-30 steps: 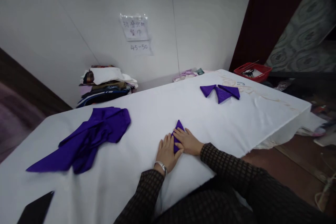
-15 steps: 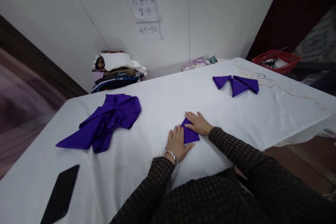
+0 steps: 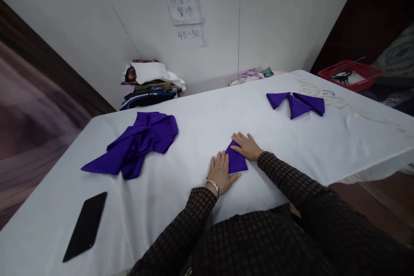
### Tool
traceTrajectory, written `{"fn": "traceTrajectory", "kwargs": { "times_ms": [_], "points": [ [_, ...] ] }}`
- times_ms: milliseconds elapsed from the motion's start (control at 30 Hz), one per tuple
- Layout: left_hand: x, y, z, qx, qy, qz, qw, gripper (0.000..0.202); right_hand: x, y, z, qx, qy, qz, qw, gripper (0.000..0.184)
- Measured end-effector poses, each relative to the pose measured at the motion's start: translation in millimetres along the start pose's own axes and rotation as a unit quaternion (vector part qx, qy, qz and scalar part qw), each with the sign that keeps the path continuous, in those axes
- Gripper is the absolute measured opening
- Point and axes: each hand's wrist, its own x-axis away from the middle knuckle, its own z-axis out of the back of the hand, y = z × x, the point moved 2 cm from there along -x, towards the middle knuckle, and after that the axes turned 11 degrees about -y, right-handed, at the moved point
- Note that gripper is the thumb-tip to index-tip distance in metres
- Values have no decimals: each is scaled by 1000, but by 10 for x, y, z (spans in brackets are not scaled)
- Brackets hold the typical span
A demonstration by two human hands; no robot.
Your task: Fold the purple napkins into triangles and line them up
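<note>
Sliding apart since a second ago, the person's hands now uncover more of the small folded purple napkin (image 3: 237, 162), which lies just below the centre of the frame on the white-covered worktop (image 3: 200, 125). The left hand (image 3: 221, 173), a bracelet at its wrist, lies flat and spread against the napkin's lower left edge. The right hand (image 3: 247, 146) presses palm-down with spread fingers on its upper right corner. Neither hand pinches the cloth. The glossy fabric looks likely to spring open once the pressure lifts, and uneven pressing could skew the crease. The rumpled white cover may also creep under the palms and drag the fold askew. Loose purple cloths (image 3: 136, 144) wait at centre left, finished folded napkins (image 3: 297, 103) at upper right, and a black phone (image 3: 86, 225) at lower left.
</note>
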Motion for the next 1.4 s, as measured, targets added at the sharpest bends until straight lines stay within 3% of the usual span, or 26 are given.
{"fn": "traceTrajectory", "kwargs": {
  "times_ms": [67,233,433,600,733,900,1033,1167,1300,1400],
  "points": [
    [5,3,22,14,0,6,1000,85,31,7,22,-47,11,-6,999,63],
    [-2,-5,67,71,12,24,997,67,322,-12,0,-211,120,-13,970,59],
    [-119,-48,253,108,71,55,990,32,770,-136,-169,-327,87,-37,940,54],
    [-238,-102,356,113,31,91,989,19,948,-272,-179,-261,75,-38,962,61],
    [-228,-149,348,129,14,121,984,13,920,-306,-199,-219,76,-22,973,63],
    [-169,-183,334,200,-4,169,965,13,676,-103,-107,-211,92,-5,973,62],
    [-156,-153,324,195,-16,171,966,8,557,3,76,-150,119,-23,981,54],
    [-147,-145,310,174,-16,161,971,10,658,-284,97,-72,155,41,984,42],
    [-146,-186,324,165,-27,158,973,8,760,-679,-159,-30,63,164,984,52],
    [-158,-237,351,162,-41,167,972,8,770,-777,-340,-4,9,177,984,70]
  ]
}}
